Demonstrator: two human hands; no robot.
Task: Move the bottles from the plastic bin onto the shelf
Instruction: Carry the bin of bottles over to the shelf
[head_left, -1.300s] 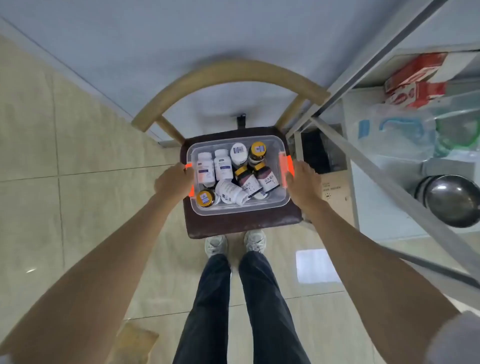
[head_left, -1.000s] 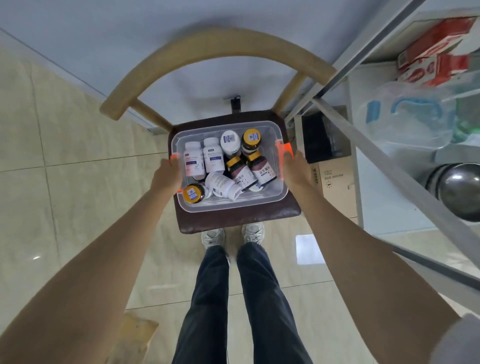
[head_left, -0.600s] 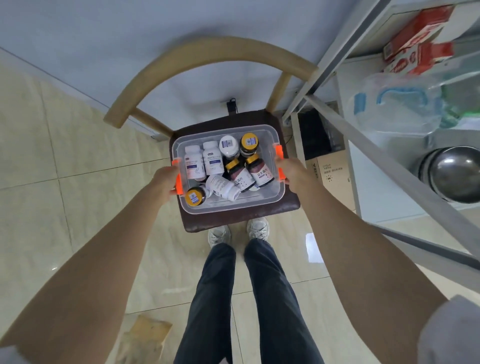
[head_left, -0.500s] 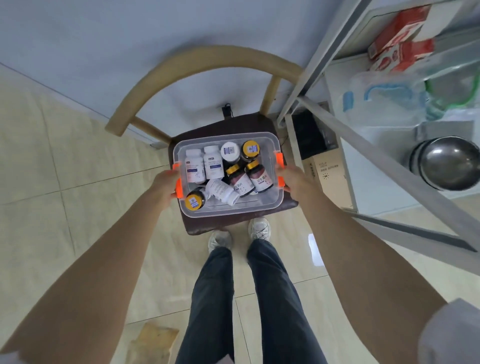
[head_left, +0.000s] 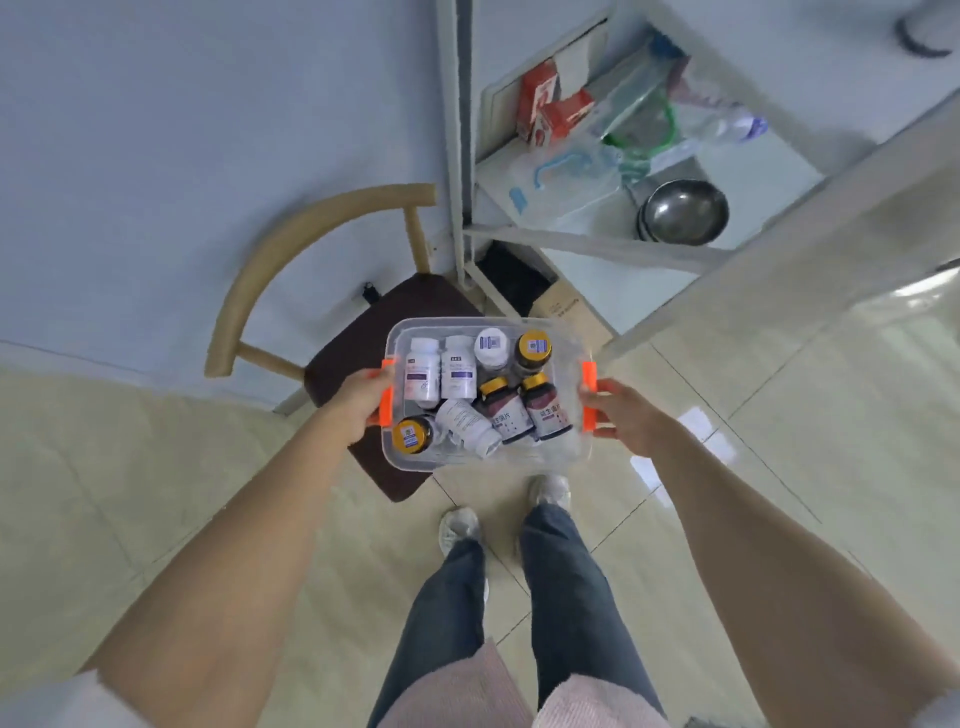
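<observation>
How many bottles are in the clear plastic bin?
8 bottles in the clear plastic bin: four along the far side, three across the middle, one in the near-left corner; others may be hidden.

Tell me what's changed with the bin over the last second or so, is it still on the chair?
No. The plastic bin has been lifted off the chair seat and carried toward the person and to the right, nearer the shelf; it now hangs partly over the floor. The left hand and right hand still grip the orange handles. The bottles remain inside, arranged as before.

Left hand gripping; right hand gripping; arms outstretched.
</observation>
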